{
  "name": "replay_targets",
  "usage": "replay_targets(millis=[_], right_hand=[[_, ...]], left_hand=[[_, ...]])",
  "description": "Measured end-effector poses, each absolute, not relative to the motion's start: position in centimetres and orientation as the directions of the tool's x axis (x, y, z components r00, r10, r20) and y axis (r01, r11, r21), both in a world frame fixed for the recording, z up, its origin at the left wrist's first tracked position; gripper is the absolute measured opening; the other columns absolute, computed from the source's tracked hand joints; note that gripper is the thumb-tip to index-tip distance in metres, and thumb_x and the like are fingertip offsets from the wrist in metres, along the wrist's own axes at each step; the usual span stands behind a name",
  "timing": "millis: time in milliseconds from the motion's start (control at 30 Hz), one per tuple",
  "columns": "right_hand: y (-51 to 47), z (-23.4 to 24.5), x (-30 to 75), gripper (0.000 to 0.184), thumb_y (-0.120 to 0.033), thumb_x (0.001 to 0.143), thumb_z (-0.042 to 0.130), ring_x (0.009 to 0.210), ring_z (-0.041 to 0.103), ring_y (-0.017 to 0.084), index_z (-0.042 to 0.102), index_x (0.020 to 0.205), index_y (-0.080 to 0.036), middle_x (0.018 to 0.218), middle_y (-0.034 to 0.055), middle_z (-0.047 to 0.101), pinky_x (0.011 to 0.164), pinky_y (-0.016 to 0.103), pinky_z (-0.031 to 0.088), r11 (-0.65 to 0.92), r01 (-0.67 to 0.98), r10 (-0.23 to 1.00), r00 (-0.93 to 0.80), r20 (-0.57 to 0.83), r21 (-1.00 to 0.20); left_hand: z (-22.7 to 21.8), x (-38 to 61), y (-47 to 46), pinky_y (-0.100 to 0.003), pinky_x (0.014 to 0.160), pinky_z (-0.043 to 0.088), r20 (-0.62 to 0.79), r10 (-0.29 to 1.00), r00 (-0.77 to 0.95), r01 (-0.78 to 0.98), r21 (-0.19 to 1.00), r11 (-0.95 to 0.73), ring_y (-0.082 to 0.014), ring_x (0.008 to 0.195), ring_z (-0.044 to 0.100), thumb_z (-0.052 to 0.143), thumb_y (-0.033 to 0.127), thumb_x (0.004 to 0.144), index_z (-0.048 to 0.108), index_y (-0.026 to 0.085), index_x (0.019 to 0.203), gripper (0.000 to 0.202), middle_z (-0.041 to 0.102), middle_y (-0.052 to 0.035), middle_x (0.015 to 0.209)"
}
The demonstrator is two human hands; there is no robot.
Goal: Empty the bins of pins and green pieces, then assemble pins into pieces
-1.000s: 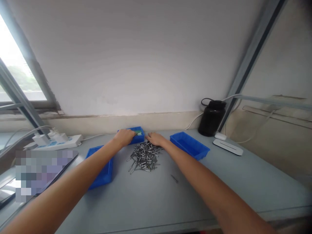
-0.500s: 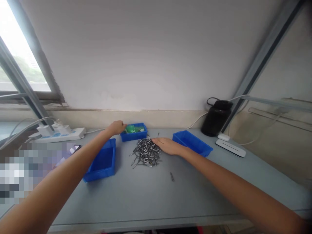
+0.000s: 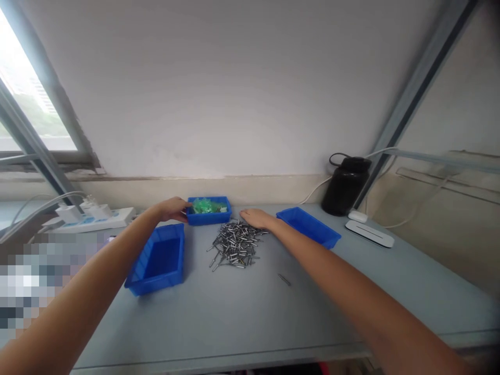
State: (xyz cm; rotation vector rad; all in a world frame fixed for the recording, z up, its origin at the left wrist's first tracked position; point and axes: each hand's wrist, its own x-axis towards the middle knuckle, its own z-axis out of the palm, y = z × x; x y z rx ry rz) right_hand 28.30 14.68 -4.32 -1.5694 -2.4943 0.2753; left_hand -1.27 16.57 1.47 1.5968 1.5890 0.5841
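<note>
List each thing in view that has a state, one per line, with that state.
left hand: touching the small bin's left edge
right hand: flat at the pile's far edge
small bin: holds green pieces
left bin: empty
right bin: looks empty
metal pins: loose pile
stray pin: lying apart
black bottle: upright, capped

A small blue tray (image 3: pixel 209 216) holds green bits. A pile of shiny metal pins (image 3: pixel 234 248) lies just in front.

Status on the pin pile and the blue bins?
Done: little that shows. The left blue bin and right blue bin look empty. In hand: left hand touches the small bin of green parts; right hand rests at the pile of metal pins. Left: the whole pile, plus one stray pin.
</note>
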Motion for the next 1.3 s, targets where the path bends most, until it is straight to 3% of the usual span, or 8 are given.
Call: replay_targets(millis=[200,400,667,867,1033,1167,1300], right_hand=[[12.6,-3.5,27.3,0.033,-0.037,0.096,0.036,0.097,0.059,0.022,0.062,0.109,-0.020,0.113,0.0070,0.064,0.087,0.037,0.045,0.486,0.799,0.865,-0.499,0.062,-0.354],[10.6,-3.4,26.0,0.041,-0.041,0.095,0.028,0.101,0.060,0.024,0.065,0.111,-0.028,0.112,-0.0009,0.067,0.090,0.034,0.043,0.514,0.736,0.838,-0.541,0.074,-0.441],[7.0,-2.7,26.8,0.042,-0.031,0.097,0.024,0.108,0.057,0.020,0.063,0.114,-0.027,0.122,-0.0006,0.062,0.094,0.031,0.041,0.593,0.651,0.781,-0.608,0.143,-0.474],[3.6,-3.0,28.4,0.037,-0.033,0.096,0.033,0.122,0.045,0.021,0.058,0.120,-0.018,0.127,0.0070,0.057,0.104,0.034,0.031,0.661,0.632,0.749,-0.592,0.297,-0.405],[2.2,-2.5,30.9,0.033,-0.030,0.095,0.036,0.110,0.054,0.021,0.061,0.114,-0.021,0.116,0.0064,0.063,0.096,0.034,0.040,0.653,0.646,0.750,-0.482,0.453,-0.395],[2.6,-1.8,32.6,0.029,-0.024,0.092,0.039,0.098,0.060,0.020,0.063,0.107,-0.022,0.106,0.0049,0.066,0.088,0.034,0.045,0.572,0.683,0.769,-0.255,0.586,-0.454],[3.1,-1.8,33.4,0.026,-0.024,0.088,0.043,0.093,0.061,0.021,0.065,0.102,-0.022,0.101,0.0043,0.068,0.084,0.033,0.046,0.532,0.685,0.777,-0.161,0.608,-0.498]], left_hand=[[2.2,-2.8,16.1,-0.030,0.066,0.056,-0.188,0.979,0.078,0.487,0.864,0.127,-0.0189,0.071,0.065,0.064,0.032,0.078,0.061,0.013,0.077,0.019,0.066,-0.0067,0.080],[2.6,-3.0,15.1,-0.033,0.065,0.055,-0.077,0.995,0.067,0.398,0.916,0.045,-0.0205,0.072,0.063,0.073,0.036,0.061,0.061,0.012,0.079,0.032,0.066,-0.0101,0.084],[1.4,0.5,13.8,-0.034,0.068,0.053,0.052,0.984,0.170,0.285,0.953,-0.100,-0.0182,0.074,0.059,0.076,0.051,0.052,0.052,0.015,0.067,0.046,0.059,-0.0008,0.070],[0.8,2.3,12.8,-0.034,0.071,0.053,0.101,0.959,0.265,0.266,0.948,-0.174,-0.0174,0.080,0.056,0.074,0.053,0.057,0.050,0.016,0.069,0.046,0.055,0.0004,0.075],[0.9,3.3,11.8,-0.032,0.072,0.052,0.134,0.926,0.354,0.271,0.933,-0.239,-0.0153,0.078,0.055,0.071,0.049,0.064,0.048,0.017,0.070,0.040,0.052,0.0010,0.076],[1.1,4.2,10.7,-0.030,0.070,0.051,0.170,0.891,0.422,0.286,0.907,-0.308,-0.0140,0.073,0.055,0.068,0.047,0.068,0.043,0.018,0.069,0.038,0.051,0.0021,0.072],[1.2,4.4,10.0,-0.029,0.067,0.048,0.194,0.828,0.527,0.324,0.854,-0.407,-0.0140,0.069,0.054,0.064,0.044,0.072,0.044,0.018,0.066,0.033,0.051,0.0024,0.067]])
